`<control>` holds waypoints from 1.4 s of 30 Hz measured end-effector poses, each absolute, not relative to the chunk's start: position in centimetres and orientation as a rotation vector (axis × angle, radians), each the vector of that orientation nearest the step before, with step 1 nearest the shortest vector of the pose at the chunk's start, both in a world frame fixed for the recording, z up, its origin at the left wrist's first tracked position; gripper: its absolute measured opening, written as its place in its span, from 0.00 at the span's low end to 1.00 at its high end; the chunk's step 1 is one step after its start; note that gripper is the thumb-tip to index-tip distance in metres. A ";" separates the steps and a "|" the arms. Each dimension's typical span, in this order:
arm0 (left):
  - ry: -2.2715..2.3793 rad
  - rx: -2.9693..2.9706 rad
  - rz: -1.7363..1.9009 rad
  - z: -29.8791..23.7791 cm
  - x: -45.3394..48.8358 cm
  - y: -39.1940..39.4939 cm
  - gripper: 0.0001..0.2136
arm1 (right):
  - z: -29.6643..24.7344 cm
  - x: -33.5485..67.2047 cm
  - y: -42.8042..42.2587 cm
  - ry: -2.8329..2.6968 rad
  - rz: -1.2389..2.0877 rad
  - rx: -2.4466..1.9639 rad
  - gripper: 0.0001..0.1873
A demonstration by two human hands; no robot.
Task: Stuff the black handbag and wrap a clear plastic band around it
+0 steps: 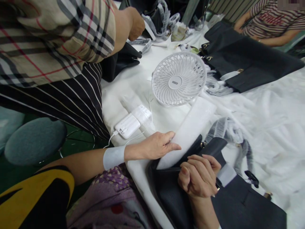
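My left hand [157, 145] pinches the edge of a long white foam sheet [190, 124] between thumb and fingers. The sheet's lower end reaches into the opening of a black handbag [170, 187], while its upper end leans up near the fan. My right hand [200, 175] is curled closed over the bag's opening, at its right side. Whatever its fingers hold is hidden. A wrapped strap [226, 130] lies behind the bag, and a black flap [250, 203] spreads out to the right, with metal fittings on it.
A white fan [178, 79] stands beyond my hands, and a white power bank [128, 125] with cables lies left of it. Another black bag [252, 57] lies at back right. A person in a checked shirt [78, 31] works at left; another sits far right. A round stool [35, 140] stands lower left.
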State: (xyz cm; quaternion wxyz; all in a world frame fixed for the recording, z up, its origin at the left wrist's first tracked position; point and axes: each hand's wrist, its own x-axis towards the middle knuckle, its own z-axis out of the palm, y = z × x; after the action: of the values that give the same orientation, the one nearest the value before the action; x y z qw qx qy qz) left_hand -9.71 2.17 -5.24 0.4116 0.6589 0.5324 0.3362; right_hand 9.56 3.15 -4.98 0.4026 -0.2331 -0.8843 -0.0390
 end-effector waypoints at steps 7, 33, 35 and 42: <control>1.373 1.946 0.597 -5.1 -8.7 2.3 0.16 | -4.6 9.4 3.1 -2.222 -0.078 -0.591 0.12; 1.273 1.832 0.566 -3.2 -9.8 -0.7 0.09 | -4.9 9.2 4.3 -2.271 -0.012 -0.926 0.16; 1.422 1.856 0.665 -3.2 -9.9 -2.5 0.06 | -4.9 9.2 4.3 -2.275 -0.019 -0.929 0.16; 1.746 1.890 0.665 -3.9 -6.7 -7.7 0.10 | -4.8 9.1 4.1 -2.271 -0.026 -0.950 0.16</control>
State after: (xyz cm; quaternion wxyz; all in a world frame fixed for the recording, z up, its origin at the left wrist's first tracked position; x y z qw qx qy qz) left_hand -6.70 -7.67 -3.93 0.2395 0.6904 0.6380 0.2429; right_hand 9.15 4.15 -4.84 0.3334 -0.3637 -0.8698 -0.0099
